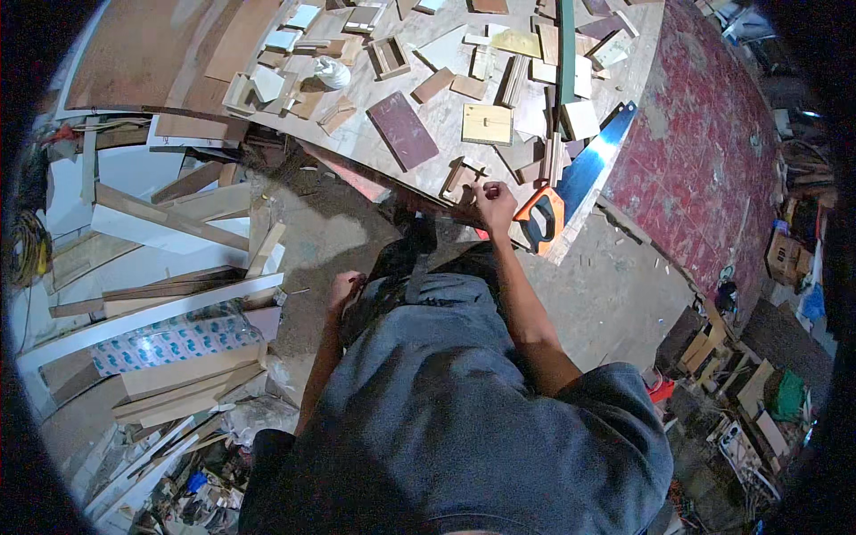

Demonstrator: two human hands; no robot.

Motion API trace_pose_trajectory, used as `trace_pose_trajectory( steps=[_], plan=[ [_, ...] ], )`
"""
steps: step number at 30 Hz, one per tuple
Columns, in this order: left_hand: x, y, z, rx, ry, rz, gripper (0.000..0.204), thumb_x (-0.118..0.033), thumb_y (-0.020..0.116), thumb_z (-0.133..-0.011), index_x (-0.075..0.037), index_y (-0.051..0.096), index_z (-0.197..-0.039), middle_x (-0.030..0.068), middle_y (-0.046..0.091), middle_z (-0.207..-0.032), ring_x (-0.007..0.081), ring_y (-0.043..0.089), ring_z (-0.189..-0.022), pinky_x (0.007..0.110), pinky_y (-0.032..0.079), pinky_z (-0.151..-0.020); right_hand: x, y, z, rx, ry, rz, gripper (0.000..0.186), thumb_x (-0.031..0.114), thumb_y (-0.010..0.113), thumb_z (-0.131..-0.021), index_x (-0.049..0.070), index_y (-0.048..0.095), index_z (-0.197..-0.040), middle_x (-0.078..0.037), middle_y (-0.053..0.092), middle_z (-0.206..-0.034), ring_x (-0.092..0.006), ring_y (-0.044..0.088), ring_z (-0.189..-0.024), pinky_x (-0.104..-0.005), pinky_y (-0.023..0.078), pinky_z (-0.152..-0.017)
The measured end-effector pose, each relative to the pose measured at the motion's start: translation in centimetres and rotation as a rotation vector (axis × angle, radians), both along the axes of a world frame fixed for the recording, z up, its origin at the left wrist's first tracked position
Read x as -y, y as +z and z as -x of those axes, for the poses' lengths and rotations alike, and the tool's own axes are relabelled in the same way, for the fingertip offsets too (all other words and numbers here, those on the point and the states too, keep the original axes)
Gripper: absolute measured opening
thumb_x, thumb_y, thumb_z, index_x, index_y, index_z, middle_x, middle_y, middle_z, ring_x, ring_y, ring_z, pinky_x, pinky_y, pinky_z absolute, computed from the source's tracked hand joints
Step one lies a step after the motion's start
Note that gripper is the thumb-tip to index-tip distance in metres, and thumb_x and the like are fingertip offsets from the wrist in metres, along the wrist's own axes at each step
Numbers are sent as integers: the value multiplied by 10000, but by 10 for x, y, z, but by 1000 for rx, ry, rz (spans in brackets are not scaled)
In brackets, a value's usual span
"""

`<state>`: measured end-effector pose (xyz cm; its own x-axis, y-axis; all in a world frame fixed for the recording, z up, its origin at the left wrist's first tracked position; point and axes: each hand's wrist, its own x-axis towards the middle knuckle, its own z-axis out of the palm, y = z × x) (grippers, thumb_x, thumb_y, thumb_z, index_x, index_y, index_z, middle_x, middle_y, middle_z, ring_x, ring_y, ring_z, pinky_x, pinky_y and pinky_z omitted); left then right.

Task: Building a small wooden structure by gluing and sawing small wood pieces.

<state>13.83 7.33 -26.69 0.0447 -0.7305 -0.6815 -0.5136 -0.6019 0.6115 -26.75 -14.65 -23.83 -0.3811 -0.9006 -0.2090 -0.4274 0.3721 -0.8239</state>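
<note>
My right hand (495, 207) is at the table's near edge, its fingers curled in a pinch. Whatever it may hold is too small to make out. Just left of its fingertips lies a small box-like wooden piece (457, 178) with a dark sliver by it. A handsaw (584, 174) with an orange and black handle rests to the right of this hand, its blade pointing away. My left hand (345, 290) hangs low beside my left thigh, away from the table. Its fingers are curled in, and anything inside them is hidden.
Wood offcuts, a maroon board (403, 131), a yellowish square block (487, 124), a white bottle (332, 73) and a long green strip (566, 53) lie on the table (357, 165). A worn red panel (691, 152) is at right. Stacked planks (169, 214) fill the left.
</note>
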Motion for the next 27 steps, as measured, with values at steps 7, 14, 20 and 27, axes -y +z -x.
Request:
trace_pose_trajectory(
  steps=[7, 14, 20, 27],
  plan=[
    [-21, -13, -6, 89, -58, -12, 574, -548, 598, -900, -13, 751, -1039, 179, 749, -973, 300, 719, -935, 394, 532, -832, -2, 19, -17, -179, 33, -69, 383, 338, 854, -778, 20, 669, -887, -138, 720, -727, -303, 724, -682, -406, 564, -659],
    [-14, -8, -9, 54, -137, 48, 551, -519, 628, -879, -7, 750, -1041, 174, 742, -950, 313, 714, -899, 408, 536, -823, -7, 7, -15, -227, 24, -49, 380, 349, 830, -795, 21, 671, -901, -146, 713, -718, -319, 721, -683, -425, 561, -654],
    [-23, -17, -17, 59, -154, 136, 557, -539, 634, -853, -33, 763, -1048, 176, 749, -972, 308, 716, -931, 403, 533, -840, -3, 13, -21, -163, 26, 7, 385, 355, 831, -799, 22, 660, -889, -150, 705, -700, -328, 713, -655, -428, 556, -630],
    [-13, 7, 1, 5, -18, -19, 585, -567, 620, -854, -30, 765, -1037, 161, 754, -992, 305, 712, -946, 407, 528, -850, -7, 9, -19, -220, 18, -12, 391, 359, 833, -799, 22, 641, -853, -145, 701, -692, -338, 710, -650, -446, 555, -629]
  ],
)
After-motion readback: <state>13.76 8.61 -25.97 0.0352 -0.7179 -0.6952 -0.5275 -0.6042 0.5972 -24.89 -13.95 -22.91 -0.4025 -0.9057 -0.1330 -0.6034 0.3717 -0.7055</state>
